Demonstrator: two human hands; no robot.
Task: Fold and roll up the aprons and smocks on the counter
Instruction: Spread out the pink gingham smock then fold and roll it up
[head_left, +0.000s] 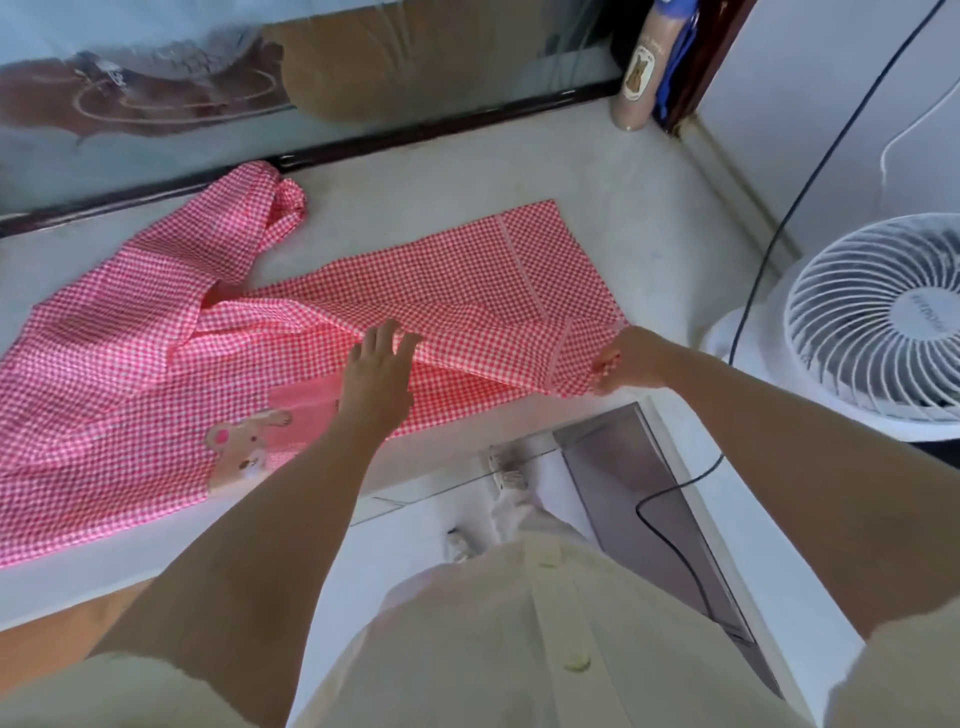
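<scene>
Our right hand (623, 364) pinches the pink checked smock (467, 275) at its near-right hem, raised in a fold; left hand (382, 374) lies flat on the cloth, fingers straight. Smock sprawls across the grey counter (623, 208). Hub lettering on the white fan (878, 312): unreadable.

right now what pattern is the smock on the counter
The smock is pink-and-white gingham; head view.

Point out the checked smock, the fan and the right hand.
checked smock (447, 270), head view, flat folded panel.
fan (880, 317), head view, front grille.
right hand (626, 361), head view, back of the hand.
</scene>
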